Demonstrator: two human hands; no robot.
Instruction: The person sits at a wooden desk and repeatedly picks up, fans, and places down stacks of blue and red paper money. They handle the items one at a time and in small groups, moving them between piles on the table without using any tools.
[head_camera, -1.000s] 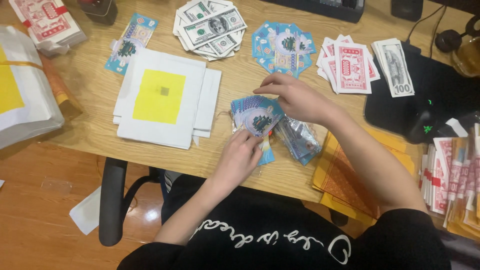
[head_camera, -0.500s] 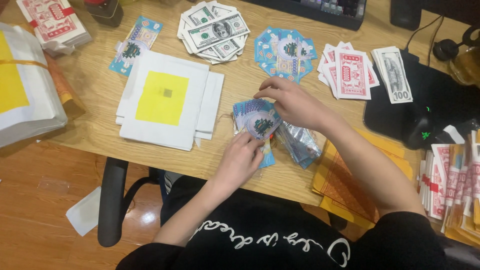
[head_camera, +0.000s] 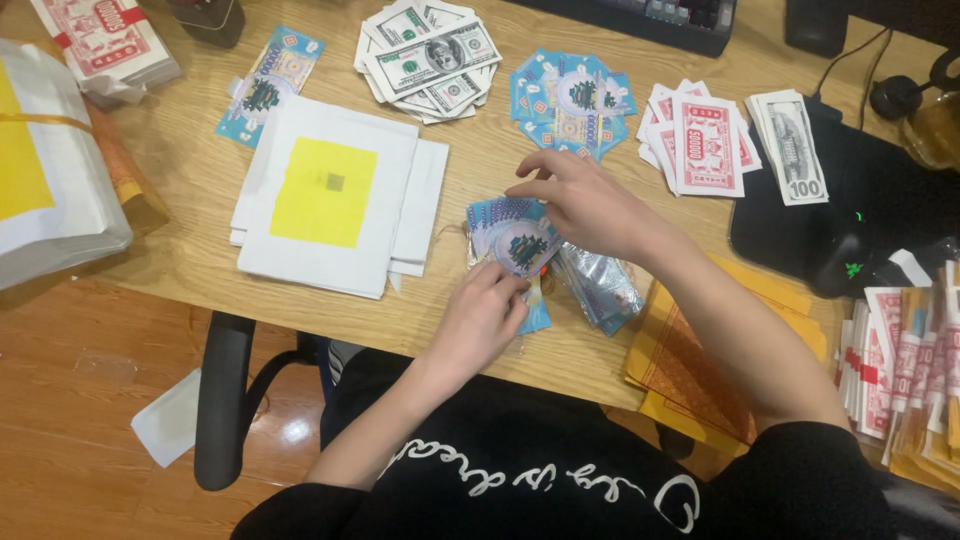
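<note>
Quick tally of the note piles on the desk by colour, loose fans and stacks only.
Blue: 3 – fan in both hands, flat fan, stack top left
Green-grey: 2 – fan, stack
Red-white: 1 – fan
Total: 6

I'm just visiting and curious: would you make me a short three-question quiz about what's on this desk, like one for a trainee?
1. True or false: both hands are on the fanned blue notes at the desk's front edge.
2. Which fan lies directly beyond the right hand? A. red-and-white notes B. blue notes C. grey-green dollar-style notes
3. Fill in: the white paper stack left of the left hand has a ____ square on top.

Key:
1. True: the left hand grips the lower edge, the right hand rests on the top.
2. B, the blue fan.
3. Yellow.
</note>
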